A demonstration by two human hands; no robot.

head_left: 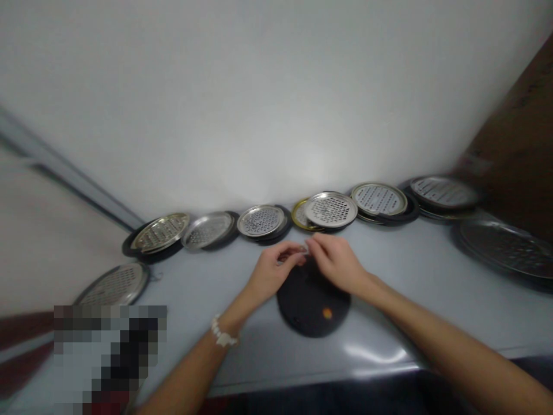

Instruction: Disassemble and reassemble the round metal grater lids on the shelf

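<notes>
Over the far edge of a round black disc (315, 294), my left hand (279, 262) and my right hand (334, 259) meet at the fingertips. Fingers and thumbs of both are pinched together. A small pale bit shows between the tips, too blurred to name. The disc lies on the grey table and has a small orange spot near its front edge. Just behind my hands is a round metal grater plate (331, 210) on a stack, with a yellow-rimmed plate (299, 213) partly under it.
More round grater plates on black discs line the wall: a left one (161, 232), a middle one (261, 221) and a right one (379, 199). A large dark grater plate (510, 245) lies far right, by a brown panel (518, 138). At lower left an area is pixelated.
</notes>
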